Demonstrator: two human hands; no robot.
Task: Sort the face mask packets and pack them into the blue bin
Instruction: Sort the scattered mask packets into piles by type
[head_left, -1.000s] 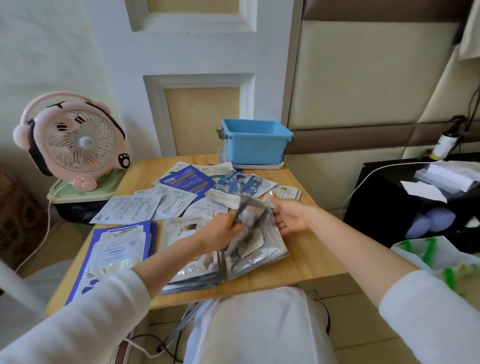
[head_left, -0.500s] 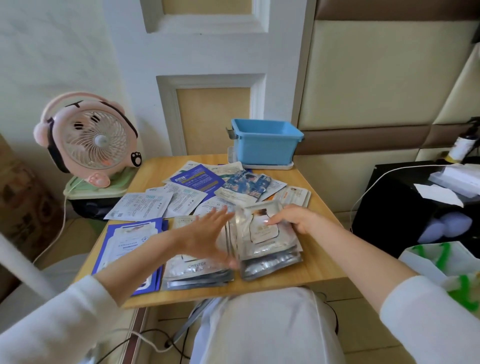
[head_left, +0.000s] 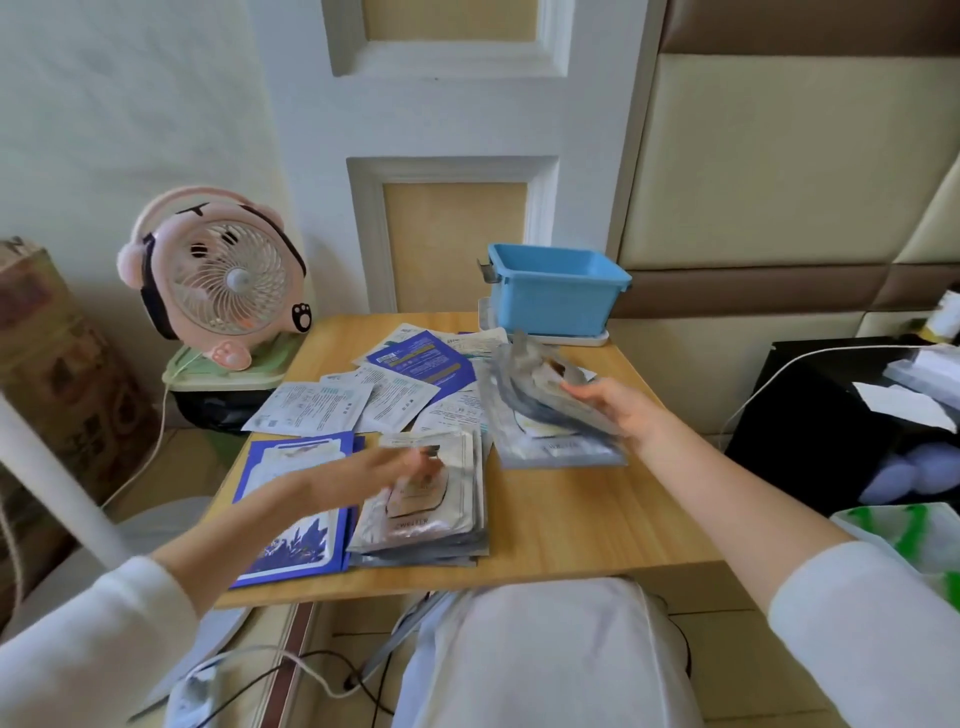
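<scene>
The blue bin (head_left: 550, 296) stands at the far right corner of the wooden table (head_left: 561, 525). My right hand (head_left: 618, 410) grips a stack of silver face mask packets (head_left: 540, 410) and holds it tilted up off the table, short of the bin. A second silver stack (head_left: 431, 509) lies near the front edge. My left hand (head_left: 384, 467) hovers over that stack with fingers stretched out, blurred. Blue-framed packets (head_left: 296, 499) lie at the front left. White and dark blue packets (head_left: 384, 384) are scattered across the middle and back.
A pink desk fan (head_left: 218, 280) sits on a green-lidded box left of the table. A black unit (head_left: 841, 415) with papers and a white cable stands to the right. My lap is right under the front edge, cables on the floor.
My right hand has lifted the silver stack off the table and carried it back toward the bin. My left hand has drawn left, away from that stack, over the other silver pile.
</scene>
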